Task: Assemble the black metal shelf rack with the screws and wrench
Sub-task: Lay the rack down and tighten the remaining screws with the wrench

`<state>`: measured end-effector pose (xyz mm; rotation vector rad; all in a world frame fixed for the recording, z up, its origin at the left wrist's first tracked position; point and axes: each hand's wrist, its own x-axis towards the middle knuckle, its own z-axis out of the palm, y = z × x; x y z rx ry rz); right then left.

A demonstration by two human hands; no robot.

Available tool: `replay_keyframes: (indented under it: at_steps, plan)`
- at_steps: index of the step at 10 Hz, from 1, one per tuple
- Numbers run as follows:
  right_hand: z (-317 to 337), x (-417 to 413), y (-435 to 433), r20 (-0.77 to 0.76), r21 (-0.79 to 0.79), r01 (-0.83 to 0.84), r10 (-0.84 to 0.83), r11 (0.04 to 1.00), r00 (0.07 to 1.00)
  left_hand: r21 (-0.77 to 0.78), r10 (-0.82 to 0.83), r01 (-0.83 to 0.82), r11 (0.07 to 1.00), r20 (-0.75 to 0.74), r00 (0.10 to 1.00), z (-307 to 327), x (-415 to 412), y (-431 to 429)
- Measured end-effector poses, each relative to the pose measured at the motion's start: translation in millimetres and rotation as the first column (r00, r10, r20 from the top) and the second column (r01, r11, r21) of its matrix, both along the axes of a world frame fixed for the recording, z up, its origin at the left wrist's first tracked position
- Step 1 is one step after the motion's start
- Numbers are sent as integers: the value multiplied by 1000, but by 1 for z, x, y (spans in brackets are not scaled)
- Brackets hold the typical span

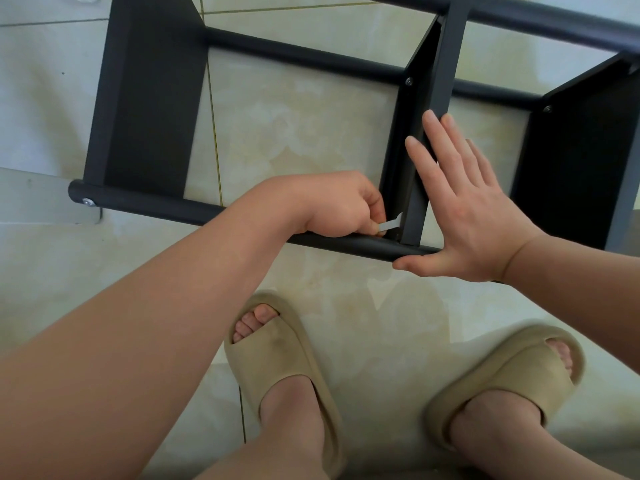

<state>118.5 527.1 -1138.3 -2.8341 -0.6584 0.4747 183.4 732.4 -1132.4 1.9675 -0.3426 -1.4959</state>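
The black metal shelf rack (145,98) lies on its side on the tiled floor, its shelf panels standing on edge between round black tubes. My left hand (332,206) pinches a small silver wrench (389,227), whose head sits at the joint where the middle shelf panel (412,161) meets the near tube (194,211). My right hand (464,209) lies flat with straight fingers against that panel's right face, thumb along the near tube. Screw heads show on the far tube joints (409,81) and at the near tube's left end (88,201).
My two feet in beige slippers (287,375) (512,375) stand on the pale tiles just in front of the rack. A further shelf panel (575,161) stands at the right, and another black tube (540,20) crosses the top.
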Motion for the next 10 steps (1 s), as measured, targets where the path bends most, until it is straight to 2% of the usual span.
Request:
replay_keyframes:
  at_steps: [3,5,6,7,8,9,10]
  plan:
    - [0,0,0,7,3,-1,1,1000,1000,31,10,-11,999,40,999,1,-1,-2]
    - [-1,0,0,4,7,0,0,1000,1000,4,-10,10,1000,230,973,-2,3,2]
    - [-1,0,0,4,13,2,-2,1000,1000,-55,28,-14,998,270,963,-2,5,3]
    - [-1,0,0,0,8,0,0,1000,1000,-174,179,-144,974,203,963,-4,3,-1]
    - [0,1,0,-1,4,-3,3,1000,1000,-204,355,-342,917,30,934,-6,-3,-8]
    - [0,1,0,-3,1,-2,2,1000,1000,-113,438,-443,890,-62,897,-10,-4,-14]
    - [0,1,0,-4,2,-1,1,1000,1000,-102,505,-508,855,-50,861,-10,-4,-16]
